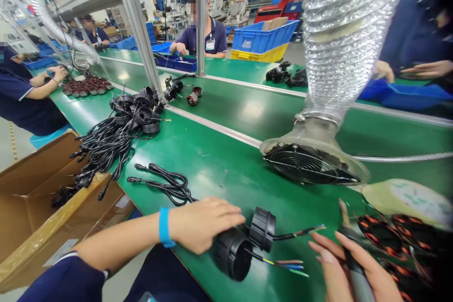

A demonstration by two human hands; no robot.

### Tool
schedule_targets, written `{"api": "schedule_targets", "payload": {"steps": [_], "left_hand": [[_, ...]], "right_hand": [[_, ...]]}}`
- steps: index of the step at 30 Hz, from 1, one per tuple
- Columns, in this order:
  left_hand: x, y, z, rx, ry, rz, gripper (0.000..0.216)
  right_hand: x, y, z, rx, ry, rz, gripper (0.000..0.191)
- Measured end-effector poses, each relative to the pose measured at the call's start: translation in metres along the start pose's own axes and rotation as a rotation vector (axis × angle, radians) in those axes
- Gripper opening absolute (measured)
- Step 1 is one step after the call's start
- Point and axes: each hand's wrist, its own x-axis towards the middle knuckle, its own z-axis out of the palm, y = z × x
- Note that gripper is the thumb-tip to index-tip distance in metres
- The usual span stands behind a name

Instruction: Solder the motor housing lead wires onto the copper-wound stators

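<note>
My left hand [201, 224], with a blue wristband, is closed over the rear of a black round plastic housing [231, 255]; the thumb is hidden. Stripped coloured wires [293, 266] stick out of its open end. Touching or close beside it stands a second black housing [262, 227], its wires [311, 230] pointing right. Black cables [173, 181] with plugs trail behind my left hand. In my right hand [357, 264] is a soldering iron [356, 269] with a grey and black handle, its tip upward. Several stators with copper windings [380, 236] lie right of it, partly blurred.
A fume extractor hood [314, 163] hangs low over the green bench [212, 160] ahead. Housings with cables [138, 113] are heaped at the left, above a cardboard box [42, 203]. Metal posts [136, 23] rise from the bench. Co-workers [208, 37] sit around it.
</note>
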Motion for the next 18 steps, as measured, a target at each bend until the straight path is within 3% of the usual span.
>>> {"api": "schedule_targets", "payload": {"steps": [2, 4, 7, 10, 12, 15, 16, 18], "left_hand": [[-0.024, -0.015, -0.024, 0.004, 0.054, -0.13, 0.065], [-0.053, -0.039, -0.044, 0.119, 0.126, -0.394, 0.056], [-0.088, -0.075, -0.06, 0.232, 0.046, -0.603, 0.035], [-0.101, -0.091, -0.066, 0.196, -0.018, -0.577, 0.018], [-0.096, -0.086, -0.07, 0.239, 0.066, -0.545, 0.019], [-0.07, -0.056, -0.069, 0.37, 0.217, -0.477, 0.033], [-0.057, -0.042, -0.064, 0.358, 0.201, -0.412, 0.038], [-0.031, -0.016, -0.044, 0.209, 0.047, -0.207, 0.039]], "right_hand": [[-0.002, -0.011, -0.002, -0.016, -0.028, -0.016, 0.051], [-0.004, -0.018, -0.001, -0.011, -0.053, -0.052, 0.044], [-0.008, -0.021, 0.003, 0.023, -0.051, -0.088, 0.038], [-0.01, -0.018, 0.005, 0.073, -0.009, -0.064, 0.035], [-0.009, -0.016, 0.006, 0.11, 0.031, -0.034, 0.035], [-0.006, -0.015, 0.006, 0.156, 0.089, -0.009, 0.034], [-0.005, -0.015, 0.006, 0.163, 0.102, -0.006, 0.034], [-0.004, -0.015, 0.007, 0.167, 0.105, -0.001, 0.033]]}}
